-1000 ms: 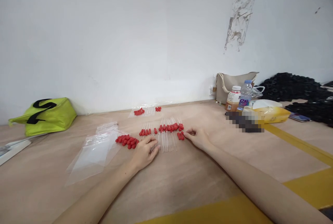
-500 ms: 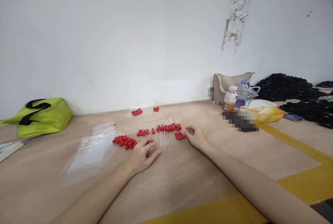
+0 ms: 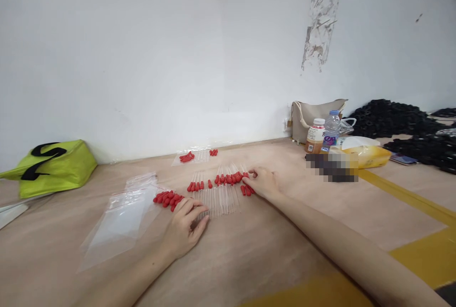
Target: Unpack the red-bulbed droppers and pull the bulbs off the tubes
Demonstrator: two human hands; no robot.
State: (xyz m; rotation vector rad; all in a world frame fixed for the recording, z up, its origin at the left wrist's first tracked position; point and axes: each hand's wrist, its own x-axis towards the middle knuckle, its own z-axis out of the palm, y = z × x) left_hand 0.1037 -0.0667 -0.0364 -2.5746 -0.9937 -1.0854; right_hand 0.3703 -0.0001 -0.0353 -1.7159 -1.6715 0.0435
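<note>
"What is seen leftmost?"
"A pile of red bulbs [image 3: 166, 198], just beside the left hand [image 3: 185, 226]. That hand is laid low, fingers bent and parted from the thumb; whether anything is gripped cannot be told."
"And between the hands?"
"Clear tubes [image 3: 221, 201] are spread in a row, with red-ended droppers [image 3: 229, 178] above."
"The right hand [image 3: 262, 182]?"
"It is curled narrowly at the droppers' right end; a hold cannot be confirmed."
"Any writing?"
"Labels are borne by two bottles [image 3: 315, 133], too small for sure reading."
</note>
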